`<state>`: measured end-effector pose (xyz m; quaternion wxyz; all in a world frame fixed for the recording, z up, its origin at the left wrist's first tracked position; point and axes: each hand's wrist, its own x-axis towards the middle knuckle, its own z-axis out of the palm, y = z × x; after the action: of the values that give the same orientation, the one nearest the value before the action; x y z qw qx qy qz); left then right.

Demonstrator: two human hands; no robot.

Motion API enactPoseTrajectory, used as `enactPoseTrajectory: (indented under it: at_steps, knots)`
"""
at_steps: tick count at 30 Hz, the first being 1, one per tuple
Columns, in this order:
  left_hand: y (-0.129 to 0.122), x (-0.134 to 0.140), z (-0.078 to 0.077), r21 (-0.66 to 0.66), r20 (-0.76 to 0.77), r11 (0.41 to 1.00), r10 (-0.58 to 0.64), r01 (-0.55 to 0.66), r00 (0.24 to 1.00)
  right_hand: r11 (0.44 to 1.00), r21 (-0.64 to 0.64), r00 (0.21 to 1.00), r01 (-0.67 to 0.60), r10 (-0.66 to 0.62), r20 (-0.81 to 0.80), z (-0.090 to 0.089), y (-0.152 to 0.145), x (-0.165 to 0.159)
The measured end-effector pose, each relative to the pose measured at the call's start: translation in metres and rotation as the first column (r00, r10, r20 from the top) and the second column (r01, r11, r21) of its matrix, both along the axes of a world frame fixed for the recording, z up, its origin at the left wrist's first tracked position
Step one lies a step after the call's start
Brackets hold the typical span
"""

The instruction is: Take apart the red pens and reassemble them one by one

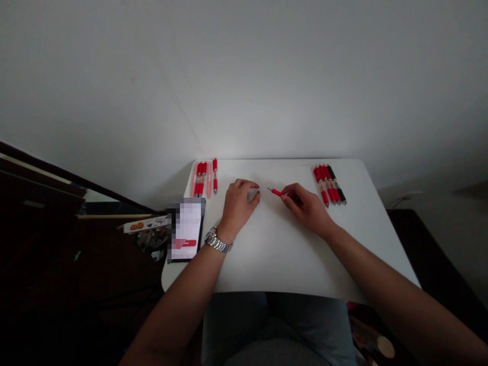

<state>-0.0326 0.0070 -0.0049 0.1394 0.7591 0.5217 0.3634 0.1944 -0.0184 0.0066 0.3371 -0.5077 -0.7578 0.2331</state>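
Observation:
My right hand (305, 206) pinches a red pen (276, 192), its metal tip pointing left toward my other hand. My left hand (240, 201) curls around a small grey object (252, 194), whose kind I cannot make out. A short gap lies between the pen tip and the grey object. Both hands are over the middle of the white table (282, 254). To the right lies a row of several red pens (324, 185) with a black pen (336, 183) at its end. On the left are more red pens (200, 178) between pink strips, and a single red pen (215, 176) beside them.
A phone (186, 229) with a lit screen lies at the table's left edge, partly blurred out. A grey wall (244, 91) rises right behind the table. Left of the table, a white printed strip (147, 224) and loose items sit lower down.

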Motion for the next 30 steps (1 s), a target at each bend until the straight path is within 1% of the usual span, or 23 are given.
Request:
enactPoseTrajectory:
  at_steps: [3, 8, 13, 19, 30]
  knots:
    - [-0.004, 0.001, 0.005, 0.031, 0.060, 0.999, -0.018, 0.016, 0.998, 1.000, -0.009, 1.000, -0.002, 0.003, 0.003, -0.001, 0.000, 0.000]
    - [-0.008, 0.004, 0.012, 0.044, 0.193, 0.990, -0.143, 0.137, 0.971, 0.999, -0.018, 0.999, -0.030, 0.030, -0.011, 0.002, 0.000, -0.001]
    - [-0.010, 0.006, 0.015, 0.031, 0.234, 0.977, -0.211, 0.209, 0.949, 0.998, -0.007, 0.998, -0.063, 0.063, -0.006, 0.003, -0.001, -0.001]
    - [-0.010, 0.007, 0.015, 0.019, 0.266, 0.979, -0.202, 0.204, 0.943, 0.998, -0.008, 0.998, -0.061, 0.061, -0.005, 0.001, 0.000, -0.001]
    - [-0.008, 0.006, 0.016, 0.020, 0.354, 0.989, -0.143, 0.145, 0.924, 1.000, 0.003, 0.999, -0.029, 0.029, 0.015, 0.000, 0.001, 0.001]
